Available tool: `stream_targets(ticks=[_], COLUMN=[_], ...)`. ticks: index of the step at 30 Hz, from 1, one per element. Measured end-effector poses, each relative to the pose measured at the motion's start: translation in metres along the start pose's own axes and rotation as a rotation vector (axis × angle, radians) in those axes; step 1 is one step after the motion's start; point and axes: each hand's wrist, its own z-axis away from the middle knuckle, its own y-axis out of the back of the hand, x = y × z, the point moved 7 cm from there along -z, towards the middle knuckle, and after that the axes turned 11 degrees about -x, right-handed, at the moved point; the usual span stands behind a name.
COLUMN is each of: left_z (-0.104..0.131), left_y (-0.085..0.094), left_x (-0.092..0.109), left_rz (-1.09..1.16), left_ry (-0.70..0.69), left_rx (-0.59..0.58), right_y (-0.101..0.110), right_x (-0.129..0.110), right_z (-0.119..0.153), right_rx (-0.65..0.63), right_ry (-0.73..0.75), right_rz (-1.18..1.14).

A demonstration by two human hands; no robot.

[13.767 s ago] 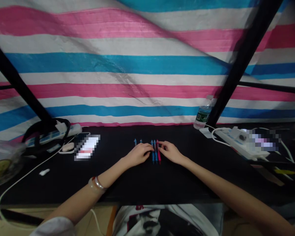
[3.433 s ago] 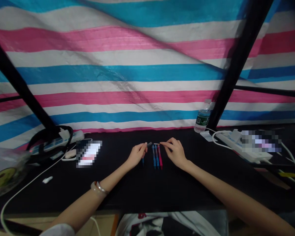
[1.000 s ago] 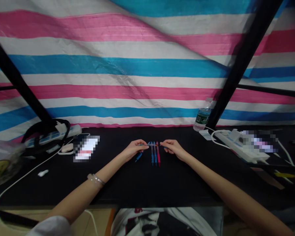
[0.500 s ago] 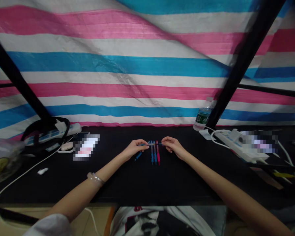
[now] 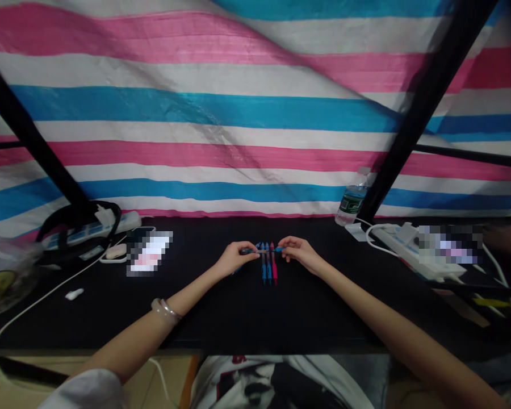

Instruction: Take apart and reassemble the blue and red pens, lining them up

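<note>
My left hand (image 5: 236,257) pinches one end of a pen (image 5: 263,251) with a blue part, lying crosswise. My right hand (image 5: 300,255) has thumb and forefinger closed on its blue right end. The pen spans the gap between both hands, over the upper part of a row on the table. That row has two blue pens (image 5: 266,272) and a pink pen (image 5: 275,272), side by side, pointing away from me. Under my left hand another blue pen is mostly hidden.
A phone (image 5: 150,254) and a white earbud (image 5: 74,294) lie at left, near a power strip (image 5: 128,220). To the right are a water bottle (image 5: 351,199), another power strip (image 5: 426,255) and cables. Another person's blurred hand (image 5: 509,241) appears at the right edge.
The pen has shifted slightly, and more of its blue right end shows by my right fingers. My left hand now covers more of the blue pen beneath it. A blurred hand has appeared at right.
</note>
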Motion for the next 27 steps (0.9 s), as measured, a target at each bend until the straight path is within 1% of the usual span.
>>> stream_targets(ticks=[7,11,21,27], left_z=[0.0013,0.001,0.0034,0.0037], left_y=[-0.0012,-0.0005,-0.0008,-0.001], left_x=[0.0007,0.0017,0.008,0.0095], left_rz=[-0.065,-0.094,-0.121,-0.132], left_ry=[0.003,-0.006,-0.016,-0.028], left_rx=[-0.006,-0.004,-0.002,-0.004], right_y=[-0.0032,-0.0032,0.0009,0.0006], right_x=[0.0033,0.0043,0.0092,0.0081], right_z=[0.0001,0.0001,-0.0021,-0.0012], right_rx=[-0.041,-0.036,-0.035,-0.03], right_ry=[-0.004,-0.012,-0.039,-0.051], right_rz=[-0.125,-0.177,-0.204,-0.2])
